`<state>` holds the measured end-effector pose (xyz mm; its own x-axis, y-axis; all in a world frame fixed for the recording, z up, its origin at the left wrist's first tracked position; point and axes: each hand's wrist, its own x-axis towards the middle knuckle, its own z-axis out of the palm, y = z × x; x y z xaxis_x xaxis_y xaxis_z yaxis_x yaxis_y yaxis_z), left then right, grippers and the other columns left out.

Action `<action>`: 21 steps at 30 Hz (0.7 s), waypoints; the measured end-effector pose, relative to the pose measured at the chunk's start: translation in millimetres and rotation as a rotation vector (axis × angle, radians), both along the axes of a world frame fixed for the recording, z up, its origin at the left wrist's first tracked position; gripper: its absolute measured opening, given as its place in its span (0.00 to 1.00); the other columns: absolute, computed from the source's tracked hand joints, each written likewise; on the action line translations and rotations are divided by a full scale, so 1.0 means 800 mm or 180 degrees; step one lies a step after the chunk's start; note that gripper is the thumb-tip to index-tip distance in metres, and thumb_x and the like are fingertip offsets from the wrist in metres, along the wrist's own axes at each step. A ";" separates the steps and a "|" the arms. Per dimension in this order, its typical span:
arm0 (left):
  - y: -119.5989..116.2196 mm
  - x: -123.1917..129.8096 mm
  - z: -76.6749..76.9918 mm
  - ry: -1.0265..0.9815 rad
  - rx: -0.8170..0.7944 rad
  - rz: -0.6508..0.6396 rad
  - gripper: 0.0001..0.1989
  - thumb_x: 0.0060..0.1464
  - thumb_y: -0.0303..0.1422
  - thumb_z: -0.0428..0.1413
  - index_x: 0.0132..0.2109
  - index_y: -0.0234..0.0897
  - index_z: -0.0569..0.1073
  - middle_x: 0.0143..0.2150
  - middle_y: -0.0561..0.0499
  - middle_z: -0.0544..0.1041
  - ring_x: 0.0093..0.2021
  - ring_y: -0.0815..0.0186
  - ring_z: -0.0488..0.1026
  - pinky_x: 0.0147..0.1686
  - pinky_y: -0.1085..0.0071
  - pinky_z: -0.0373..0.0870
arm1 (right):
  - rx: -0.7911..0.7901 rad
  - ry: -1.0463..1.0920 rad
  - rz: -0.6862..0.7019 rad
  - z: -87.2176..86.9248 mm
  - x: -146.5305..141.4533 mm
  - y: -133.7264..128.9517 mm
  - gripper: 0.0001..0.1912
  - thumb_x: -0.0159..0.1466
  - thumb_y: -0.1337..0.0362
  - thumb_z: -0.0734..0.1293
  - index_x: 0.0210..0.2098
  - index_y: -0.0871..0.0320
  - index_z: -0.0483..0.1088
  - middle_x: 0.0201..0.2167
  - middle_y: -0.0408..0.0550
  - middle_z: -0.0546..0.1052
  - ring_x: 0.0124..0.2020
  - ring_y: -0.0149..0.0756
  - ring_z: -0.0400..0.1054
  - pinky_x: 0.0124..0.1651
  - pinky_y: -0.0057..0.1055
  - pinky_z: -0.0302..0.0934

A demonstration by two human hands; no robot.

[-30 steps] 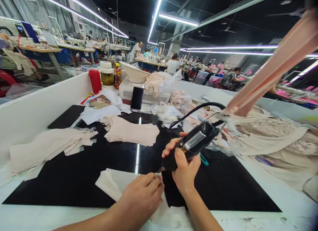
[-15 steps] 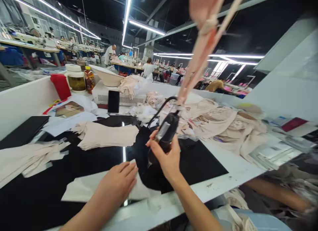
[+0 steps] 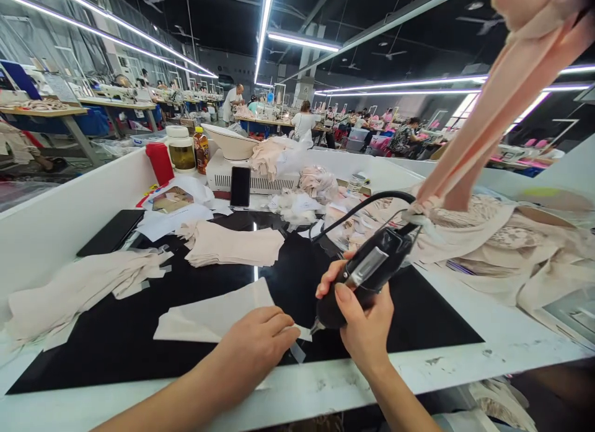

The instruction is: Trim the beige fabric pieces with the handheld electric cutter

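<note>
A cream fabric piece (image 3: 214, 314) lies on the black board (image 3: 437, 326). My left hand (image 3: 263, 345) presses on its right part, fingers stretched out and lying flat. A small translucent strip (image 3: 297, 351) sticks out below those fingertips. My right hand (image 3: 365, 320) is wrapped round a black corded electric tool (image 3: 376, 258), held tilted. The tool's narrow metal tip (image 3: 317, 325) is at the right end of the fabric; whether it touches, I cannot tell. Pink fabric strips (image 3: 483, 116) are tied at the tool's cord end and run up out of view.
A stack of cream pieces (image 3: 235, 245) lies behind, another pile (image 3: 83, 289) at the left. A phone (image 3: 240, 186) leans against a white box (image 3: 218, 178). Loose fabric (image 3: 506, 233) heaps at the right. A white side wall (image 3: 83, 215) borders the table.
The view has turned a little to the right. My left hand has slid toward the fabric's right end. The tool now points its tip at that end, and the translucent strip has come into sight.
</note>
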<state>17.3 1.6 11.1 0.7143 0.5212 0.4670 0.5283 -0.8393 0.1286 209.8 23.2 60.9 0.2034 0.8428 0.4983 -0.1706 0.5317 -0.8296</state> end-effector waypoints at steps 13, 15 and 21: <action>0.017 0.018 0.006 0.0335 0.0359 -0.0322 0.10 0.67 0.22 0.55 0.35 0.36 0.70 0.35 0.52 0.72 0.33 0.64 0.69 0.32 0.67 0.68 | 0.0061 0.0093 0.0064 -0.007 0.002 -0.008 0.18 0.65 0.61 0.75 0.51 0.49 0.69 0.34 0.40 0.76 0.27 0.30 0.71 0.32 0.31 0.72; 0.019 0.018 0.008 0.0032 0.0300 -0.0140 0.10 0.70 0.22 0.52 0.38 0.35 0.72 0.37 0.51 0.73 0.35 0.64 0.69 0.35 0.67 0.70 | 0.0077 0.0115 0.0080 -0.006 0.002 -0.008 0.18 0.65 0.60 0.76 0.52 0.49 0.69 0.34 0.40 0.76 0.28 0.31 0.72 0.32 0.31 0.72; 0.021 0.022 0.002 0.0066 0.0794 0.0087 0.11 0.73 0.23 0.46 0.46 0.31 0.73 0.40 0.46 0.74 0.36 0.62 0.69 0.35 0.66 0.71 | 0.0048 0.0073 0.0005 -0.006 0.005 -0.008 0.19 0.65 0.61 0.76 0.52 0.49 0.69 0.35 0.40 0.76 0.28 0.31 0.73 0.33 0.33 0.72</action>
